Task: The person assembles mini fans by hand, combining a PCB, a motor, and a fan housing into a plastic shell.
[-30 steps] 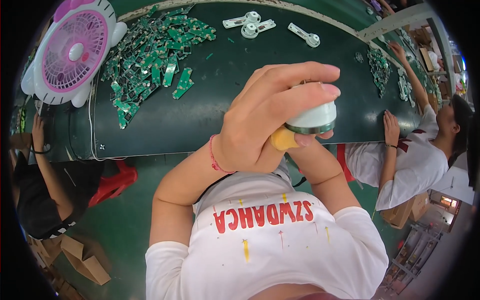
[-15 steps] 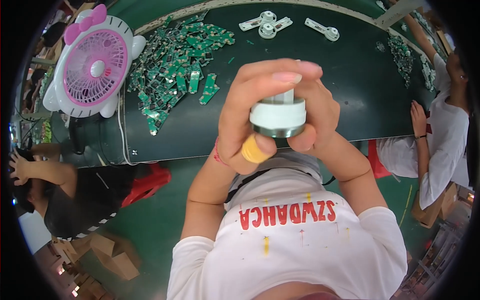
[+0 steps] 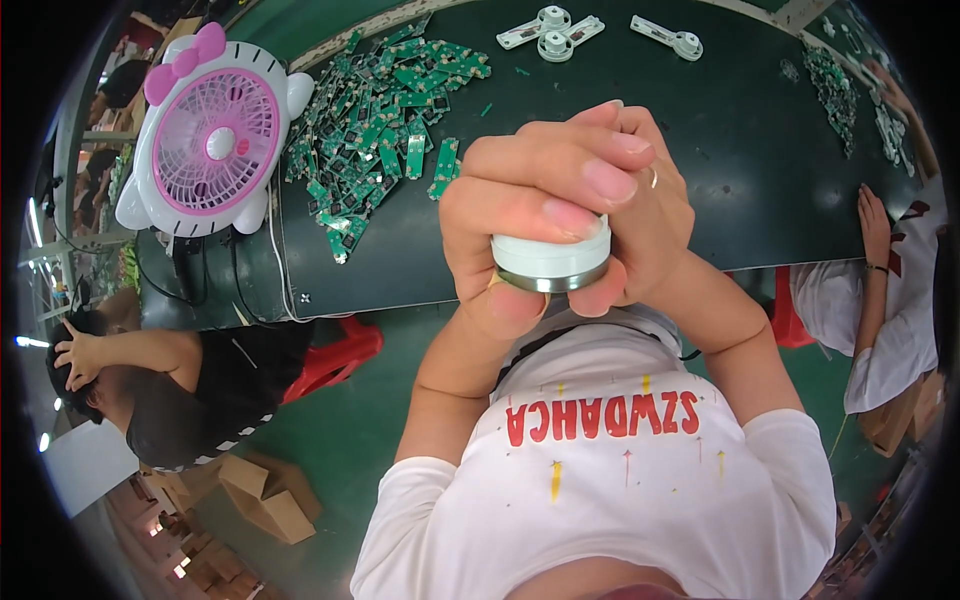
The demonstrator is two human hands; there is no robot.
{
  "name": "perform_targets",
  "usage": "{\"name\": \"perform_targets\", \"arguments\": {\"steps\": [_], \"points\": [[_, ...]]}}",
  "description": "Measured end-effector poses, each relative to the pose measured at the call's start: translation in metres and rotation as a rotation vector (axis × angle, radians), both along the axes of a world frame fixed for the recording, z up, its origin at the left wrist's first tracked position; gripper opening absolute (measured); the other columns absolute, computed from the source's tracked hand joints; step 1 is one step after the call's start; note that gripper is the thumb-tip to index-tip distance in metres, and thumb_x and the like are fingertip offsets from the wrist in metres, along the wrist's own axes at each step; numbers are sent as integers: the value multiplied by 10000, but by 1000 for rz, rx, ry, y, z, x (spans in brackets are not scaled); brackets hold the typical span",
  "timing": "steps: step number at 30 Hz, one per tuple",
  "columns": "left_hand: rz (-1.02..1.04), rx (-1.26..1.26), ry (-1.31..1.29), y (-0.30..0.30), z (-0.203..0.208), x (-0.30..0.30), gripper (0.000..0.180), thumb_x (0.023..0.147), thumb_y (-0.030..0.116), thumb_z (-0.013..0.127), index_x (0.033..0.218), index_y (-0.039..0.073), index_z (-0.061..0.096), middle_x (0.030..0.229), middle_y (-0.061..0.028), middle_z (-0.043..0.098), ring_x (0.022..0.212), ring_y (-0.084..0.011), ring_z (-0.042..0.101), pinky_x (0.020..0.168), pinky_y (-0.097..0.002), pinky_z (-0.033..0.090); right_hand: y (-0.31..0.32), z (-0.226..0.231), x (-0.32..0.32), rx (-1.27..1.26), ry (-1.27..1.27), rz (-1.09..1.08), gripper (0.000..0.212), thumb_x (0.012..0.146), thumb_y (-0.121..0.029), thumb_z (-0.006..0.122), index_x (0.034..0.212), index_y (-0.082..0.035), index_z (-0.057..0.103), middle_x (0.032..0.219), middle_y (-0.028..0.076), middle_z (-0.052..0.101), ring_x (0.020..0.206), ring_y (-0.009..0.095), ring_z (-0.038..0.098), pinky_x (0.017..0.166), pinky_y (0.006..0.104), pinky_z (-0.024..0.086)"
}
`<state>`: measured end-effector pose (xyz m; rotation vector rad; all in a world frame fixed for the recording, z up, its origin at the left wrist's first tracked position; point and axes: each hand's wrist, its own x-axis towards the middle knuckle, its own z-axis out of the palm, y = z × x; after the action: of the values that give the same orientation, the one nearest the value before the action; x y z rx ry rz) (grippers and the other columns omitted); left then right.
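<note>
I've got both hands raised, overlapping the near edge of the dark worktable (image 3: pixel 760 180) in view, with a squat white part (image 3: pixel 552 260) cupped between them. Left hand (image 3: pixel 515 195): fingers bent and closed over its top, thumb tucked at the lower left of the rim. Right hand (image 3: pixel 655 215): wrapped in from the right, thumb against the underside, the two thumbs a little apart; what its other fingers grip I can't tell from my end, mostly hidden. Risks, my guess: uneven push from the two sides could tip the part or pop it loose, since the rim looks slick and the thumbs seem to be its main backing below. If dropped, it would probably hit the worktable or slip past its edge. Too hard a squeeze might crack the shell, if that's thin. Materials: part is round, smooth, matte white, with a shiny metallic-looking band at the bottom. Circuit boards (image 3: pixel 388 150): flat green strips, loose heap, hard corners. White arms (image 3: pixel 553 47): long, ring-ended, plastic by look, two overlapping, one apart to the right. Fan (image 3: pixel 219 144): glossy white body, pink slotted grille, pink bow.
</note>
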<state>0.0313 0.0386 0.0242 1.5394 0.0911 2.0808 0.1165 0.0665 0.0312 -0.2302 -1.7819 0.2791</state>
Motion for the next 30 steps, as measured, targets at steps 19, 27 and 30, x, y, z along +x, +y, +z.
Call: {"name": "perform_targets", "arguments": {"steps": [19, 27, 30], "points": [[-98, -459, -64, -10, -12, -17, 675, 864, 470, 486, 1321, -1, 328, 1269, -258, 425, 1192, -345, 422, 965, -404, 376, 3, -4, 13, -21, -267, -200, 653, 640, -410, 754, 1115, -43, 496, 1020, 95, 561, 886, 238, 514, 750, 318, 393], [-134, -591, -294, -11, -6, -13, 491, 956, 382, 250, 1292, 48, 381, 1200, -217, 495, 1120, -359, 482, 914, -406, 426, -14, 19, 17, -128, -439, -182, 520, 698, -167, 724, 1137, 1, 503, 1058, 118, 521, 892, 238, 521, 752, 320, 405], [-220, -596, -391, -11, -8, -12, 471, 960, 379, 235, 1248, 55, 419, 1165, -202, 520, 1092, -367, 502, 917, -426, 427, -16, 15, 13, -177, -332, -91, 508, 696, -83, 713, 1141, 20, 493, 1046, 132, 503, 888, 242, 528, 726, 313, 452]]}}
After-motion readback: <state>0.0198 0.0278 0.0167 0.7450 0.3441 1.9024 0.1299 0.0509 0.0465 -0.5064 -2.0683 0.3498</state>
